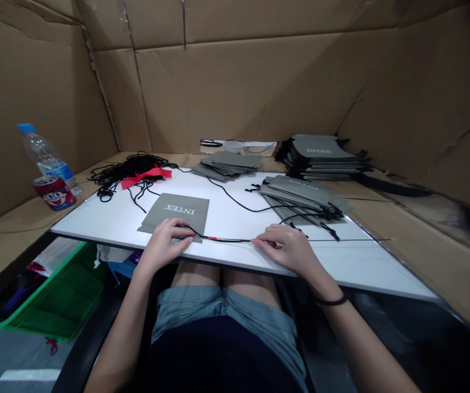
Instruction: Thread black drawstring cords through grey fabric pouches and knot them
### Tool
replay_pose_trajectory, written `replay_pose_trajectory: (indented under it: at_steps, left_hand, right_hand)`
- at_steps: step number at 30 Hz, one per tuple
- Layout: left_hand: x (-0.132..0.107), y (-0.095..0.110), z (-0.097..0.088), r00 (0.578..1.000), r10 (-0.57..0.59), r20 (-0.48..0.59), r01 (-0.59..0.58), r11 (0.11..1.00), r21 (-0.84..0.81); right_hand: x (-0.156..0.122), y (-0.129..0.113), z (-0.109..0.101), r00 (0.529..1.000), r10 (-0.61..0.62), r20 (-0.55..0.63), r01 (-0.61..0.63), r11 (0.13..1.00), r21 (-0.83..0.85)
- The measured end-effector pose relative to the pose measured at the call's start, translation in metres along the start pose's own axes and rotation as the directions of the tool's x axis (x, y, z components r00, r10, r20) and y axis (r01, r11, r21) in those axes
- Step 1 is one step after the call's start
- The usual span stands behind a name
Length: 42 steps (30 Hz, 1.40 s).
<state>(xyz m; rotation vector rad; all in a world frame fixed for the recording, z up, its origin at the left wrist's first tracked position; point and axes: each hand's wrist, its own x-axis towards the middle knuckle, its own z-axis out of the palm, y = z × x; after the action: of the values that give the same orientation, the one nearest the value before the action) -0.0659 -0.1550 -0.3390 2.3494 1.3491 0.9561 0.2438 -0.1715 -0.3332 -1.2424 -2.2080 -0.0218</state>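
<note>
A grey flat pouch (177, 209) with white INTEX lettering lies upside down to me near the table's front edge. At its lower right corner my left hand (170, 240) is closed, fingers pinching a black cord (235, 240) where it meets the pouch. The cord runs nearly straight to the right, with a small red band on it close to the pouch. My right hand (286, 246) is closed round its other end; a bit of red shows between the fingers. From behind that hand a thin dark rod or wire (349, 239) sticks out to the right.
Black cords with red ribbon (147, 176) lie at back left, beside a bottle (48, 155) and a can (54, 194). Grey pouches (228, 164) lie at the back; corded pouches (300, 199) and a tall stack (320, 158) sit right. Cardboard walls (259, 82) surround the table (235, 254).
</note>
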Motion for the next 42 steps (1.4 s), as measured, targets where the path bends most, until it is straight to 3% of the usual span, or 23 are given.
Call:
replay_pose_trajectory:
  at_steps: [42]
  left_hand:
    - [0.0001, 0.0048, 0.0000, 0.997, -0.003, 0.071, -0.001, 0.998, 0.056]
  right_hand:
    - [0.0014, -0.0020, 0.0014, 0.995, -0.096, 0.016, 0.096, 0.995, 0.030]
